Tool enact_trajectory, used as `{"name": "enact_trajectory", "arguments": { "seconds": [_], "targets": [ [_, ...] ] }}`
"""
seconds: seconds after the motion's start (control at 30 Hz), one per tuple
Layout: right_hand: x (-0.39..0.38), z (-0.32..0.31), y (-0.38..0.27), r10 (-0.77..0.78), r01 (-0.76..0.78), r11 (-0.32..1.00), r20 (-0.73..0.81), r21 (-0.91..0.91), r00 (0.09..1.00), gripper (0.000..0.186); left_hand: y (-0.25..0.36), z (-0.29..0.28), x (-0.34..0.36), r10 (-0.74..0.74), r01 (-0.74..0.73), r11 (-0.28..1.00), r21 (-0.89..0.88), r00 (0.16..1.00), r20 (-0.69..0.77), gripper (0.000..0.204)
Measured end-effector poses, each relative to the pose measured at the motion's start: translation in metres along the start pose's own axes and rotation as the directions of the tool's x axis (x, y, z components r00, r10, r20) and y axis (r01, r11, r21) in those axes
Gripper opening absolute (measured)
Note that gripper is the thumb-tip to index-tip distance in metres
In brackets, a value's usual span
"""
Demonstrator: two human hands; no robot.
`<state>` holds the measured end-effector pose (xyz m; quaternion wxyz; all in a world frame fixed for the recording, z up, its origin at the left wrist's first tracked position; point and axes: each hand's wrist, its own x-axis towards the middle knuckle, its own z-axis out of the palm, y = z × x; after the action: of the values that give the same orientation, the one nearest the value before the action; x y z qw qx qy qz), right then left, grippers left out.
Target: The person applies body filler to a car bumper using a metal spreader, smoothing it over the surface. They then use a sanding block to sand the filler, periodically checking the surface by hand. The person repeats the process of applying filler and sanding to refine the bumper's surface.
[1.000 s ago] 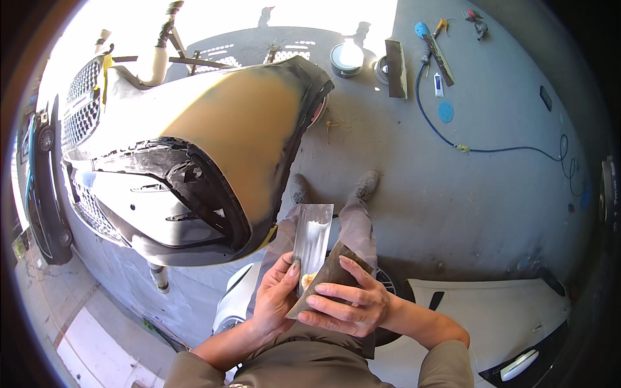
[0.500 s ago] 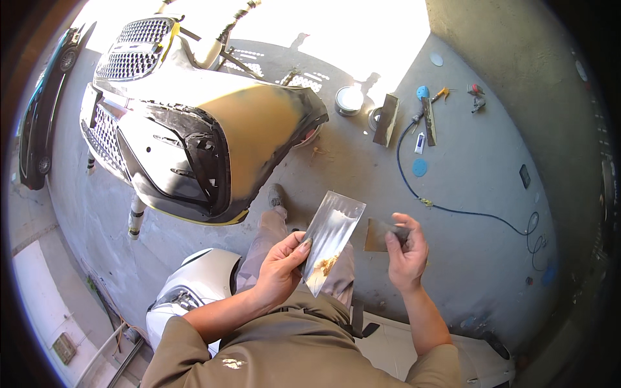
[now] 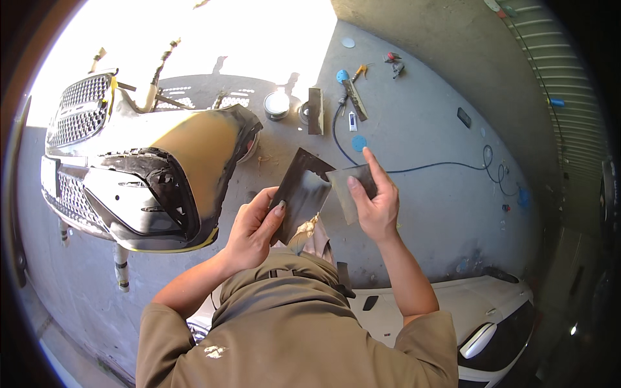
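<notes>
Head view: clamping dark, rectangular, metal-looking plate (image 3: pixel 293 195) bearing lumpy tan paste (image 3: pixel 309 226) under thumb of left hand (image 3: pixel 253 226), pinching grey, squarish, plastic-looking sheet (image 3: pixel 344 200) in right hand (image 3: pixel 380 210), now brought in against or just beside plate's right edge, likely within reach of paste.

Grey floor (image 3: pixel 420 220): dark hose (image 3: pixel 446 163), 1 white tube (image 3: pixel 352 121), blue disc (image 3: pixel 359 143), can (image 3: pixel 277 105).

left hand (image 3: pixel 252 230): holds plate (image 3: pixel 299 202) (yellowish paste (image 3: pixel 308 226) on it) | right hand (image 3: pixel 380 205): holds spreader (image 3: pixel 347 199), right of plate | bumper (image 3: pixel 199 137): left of plate
</notes>
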<state>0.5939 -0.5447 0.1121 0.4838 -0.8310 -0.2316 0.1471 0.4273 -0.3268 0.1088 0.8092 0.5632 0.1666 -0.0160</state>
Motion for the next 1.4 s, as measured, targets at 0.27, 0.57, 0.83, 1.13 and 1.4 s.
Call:
{"name": "enact_trajectory", "arguments": {
  "seconds": [0.27,0.57,0.83,1.13,1.4],
  "targets": [
    [-0.035,0.068,-0.015,-0.199,0.199,0.980,0.031,0.005,0.979,0.063,0.001,-0.002,0.018,0.169,-0.118,0.961,0.251,0.966,-0.194,0.032],
    [0.002,0.018,0.019,-0.607,0.605,0.789,0.019,-0.104,0.795,0.034,0.010,0.007,0.030,0.314,-0.247,0.947,0.205,0.844,-0.435,0.034],
    [-0.026,-0.042,0.020,-0.796,0.768,0.598,0.065,0.230,0.601,0.041,-0.032,0.139,0.027,-0.063,-0.169,0.830,-0.532,0.919,-0.390,0.034],
    [0.022,-0.127,0.114,-0.551,0.589,0.807,0.409,0.040,0.727,0.021,-0.008,0.180,0.006,0.062,-0.160,0.962,-0.220,0.917,-0.395,0.038],
    [0.037,-0.173,0.073,-0.095,-0.071,0.920,0.397,0.384,0.913,0.031,0.013,0.198,0.022,0.127,-0.099,0.906,0.412,0.991,-0.042,0.034]
  ]
}}
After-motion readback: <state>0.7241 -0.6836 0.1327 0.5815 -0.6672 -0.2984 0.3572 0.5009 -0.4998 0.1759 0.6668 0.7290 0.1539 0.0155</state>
